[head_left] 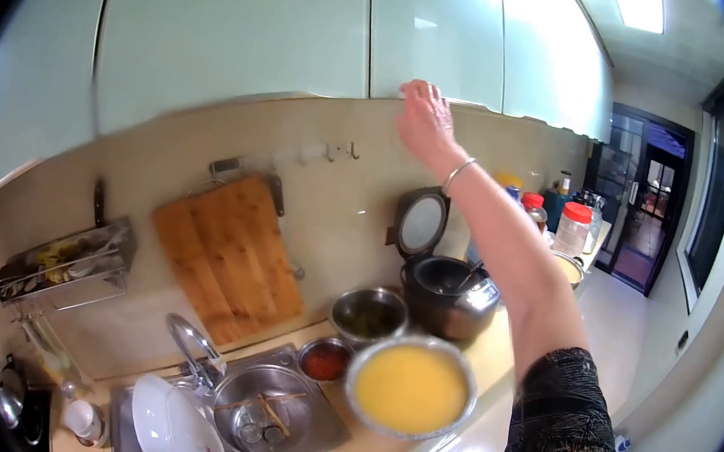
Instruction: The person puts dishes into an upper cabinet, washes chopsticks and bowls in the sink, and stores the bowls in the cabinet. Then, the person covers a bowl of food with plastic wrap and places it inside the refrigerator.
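My right hand (pixel 427 114) is raised to the lower edge of a pale green wall cabinet door (pixel 439 36). Its fingers are slightly bent and apart, and they appear to rest against the door front, with nothing seen in them. The door looks closed. Below the forearm, a metal bowl of yellow liquid (pixel 411 386) is at the counter's front edge. Behind it are a rice cooker (pixel 450 310) with its lid up, a metal bowl with dark green contents (pixel 368 315) and a smaller bowl of red contents (pixel 327 361). My left hand is out of view.
A steel sink (pixel 253 382) holds glasses and chopsticks beneath a faucet (pixel 194 350). A large white bowl (pixel 169 426) is tilted at its left. A wooden cutting board (pixel 230 261) and a utensil rack (pixel 67 261) hang on the wall. Red-lidded jars (pixel 573 226) stand farther right.
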Available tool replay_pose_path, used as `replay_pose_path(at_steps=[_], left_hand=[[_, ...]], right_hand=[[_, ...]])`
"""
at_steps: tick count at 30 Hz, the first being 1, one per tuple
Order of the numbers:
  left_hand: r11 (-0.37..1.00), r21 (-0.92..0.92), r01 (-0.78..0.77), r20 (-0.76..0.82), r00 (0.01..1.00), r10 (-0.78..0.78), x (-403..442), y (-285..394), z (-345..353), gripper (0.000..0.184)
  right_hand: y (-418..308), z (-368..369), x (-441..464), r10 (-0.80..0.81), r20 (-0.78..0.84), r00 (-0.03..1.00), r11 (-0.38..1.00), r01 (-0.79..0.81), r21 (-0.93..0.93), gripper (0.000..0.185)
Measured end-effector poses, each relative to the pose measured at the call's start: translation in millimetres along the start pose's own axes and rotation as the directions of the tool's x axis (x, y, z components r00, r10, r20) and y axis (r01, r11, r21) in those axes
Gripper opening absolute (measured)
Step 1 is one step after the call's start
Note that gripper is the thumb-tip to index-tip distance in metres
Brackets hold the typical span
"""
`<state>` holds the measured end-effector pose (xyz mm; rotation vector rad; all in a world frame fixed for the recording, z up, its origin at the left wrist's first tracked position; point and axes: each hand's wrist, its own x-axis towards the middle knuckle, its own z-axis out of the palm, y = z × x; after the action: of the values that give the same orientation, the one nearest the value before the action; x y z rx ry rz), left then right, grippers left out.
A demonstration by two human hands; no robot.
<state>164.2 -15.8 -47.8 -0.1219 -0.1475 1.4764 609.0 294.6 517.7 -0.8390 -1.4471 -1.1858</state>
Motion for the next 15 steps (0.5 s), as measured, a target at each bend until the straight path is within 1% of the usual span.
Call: replay_pose_path(at_steps=[1,2,3,4,5,6,7,8,9,10,11,12,13,15], left_hand=[[0.975,0.181,-0.127,-0.119,0.981,0.15,-1,-10,14,0.027],[0.905,0.363,-0.223,-0.211,0.926,0.312,0,-20,23,0.026],[0.903,0.36,-0.233,-0.204,0.925,0.32,2,-28,28,0.026],[0.879,0.388,-0.279,-0.265,0.879,0.396,6,-37,32,0.024],[0.851,0.418,-0.319,-0.325,0.822,0.468,10,-45,33,0.022],[0.85,0.411,-0.329,-0.323,0.82,0.473,11,-48,27,0.022],[0.907,0.297,-0.298,-0.292,0.876,0.384,9,-48,24,0.022],[0.949,0.183,-0.255,-0.246,0.923,0.295,7,-51,20,0.023],[0.946,0.183,-0.266,-0.241,0.921,0.305,8,-55,16,0.023],[0.954,0.15,-0.258,-0.223,0.932,0.287,9,-60,21,0.022],[0.962,0.119,-0.246,-0.206,0.942,0.266,12,-63,25,0.022],[0.961,0.119,-0.249,-0.199,0.942,0.269,14,-61,18,0.022],[0.954,0.12,-0.274,-0.201,0.935,0.294,16,-55,2,0.022],[0.947,0.116,-0.299,-0.2,0.927,0.317,20,-50,-11,0.022]], right_hand=[[8,0,6,0.0,-0.012,1.0,1.0,0.0,0.012,0.014],[14,-1,11,0.024,0.103,0.994,0.999,-0.02,-0.037,0.016],[20,-2,16,0.052,0.217,0.975,0.995,-0.033,-0.09,0.017],[24,-3,19,0.046,0.208,0.977,0.996,-0.029,-0.082,0.017],[27,-5,20,0.087,0.312,0.946,0.994,-0.06,-0.095,0.017],[31,-5,21,0.124,0.414,0.902,0.99,-0.085,-0.111,0.016],[37,-3,21,0.115,0.414,0.903,0.992,-0.08,-0.1,0.016],[45,-1,21,0.033,0.394,0.919,0.998,-0.01,-0.059,0.013],[53,0,21,-0.046,0.367,0.929,0.998,0.057,-0.02,0.01],[58,-5,20,-0.045,0.356,0.934,0.998,0.053,-0.013,0.01],[61,-18,18,-0.074,0.292,0.954,0.997,0.061,0.053,0.011],[64,-32,15,-0.103,0.228,0.968,0.99,0.078,0.116,0.014],[70,-46,11,-0.107,0.224,0.969,0.99,0.082,0.117,0.014],[86,-75,1,0.049,0.175,0.983,0.991,-0.07,0.116,0.021]])
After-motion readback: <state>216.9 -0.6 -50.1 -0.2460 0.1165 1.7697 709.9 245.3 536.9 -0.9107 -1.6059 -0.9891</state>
